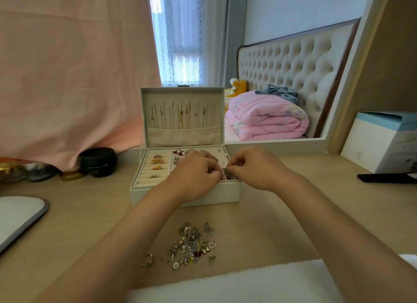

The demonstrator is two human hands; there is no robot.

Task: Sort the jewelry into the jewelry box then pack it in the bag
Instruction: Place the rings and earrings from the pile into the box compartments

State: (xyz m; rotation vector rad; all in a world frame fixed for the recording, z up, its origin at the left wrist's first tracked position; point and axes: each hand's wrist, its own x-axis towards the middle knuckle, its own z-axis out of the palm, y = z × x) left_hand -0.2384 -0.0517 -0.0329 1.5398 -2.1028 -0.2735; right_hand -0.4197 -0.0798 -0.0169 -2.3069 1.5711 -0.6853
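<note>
A white jewelry box (228, 191) stands open in the middle of the desk, its lid (182, 115) upright with several thin necklaces hanging inside. Rings sit in the left ring rolls (155, 167). My left hand (196, 174) and my right hand (252, 165) meet over the box's front right compartment, fingertips pinched together on a small piece of jewelry that is mostly hidden. A loose pile of earrings and charms (191, 244) lies on the desk in front of the box, with a ring (147, 259) at its left.
Black round cases (98, 161) and small items sit at the left under a pink cloth. A tray (20, 217) lies at the left edge. A white-blue carton (383, 142) and a dark flat object (388, 177) are at the right. A mirror stands behind.
</note>
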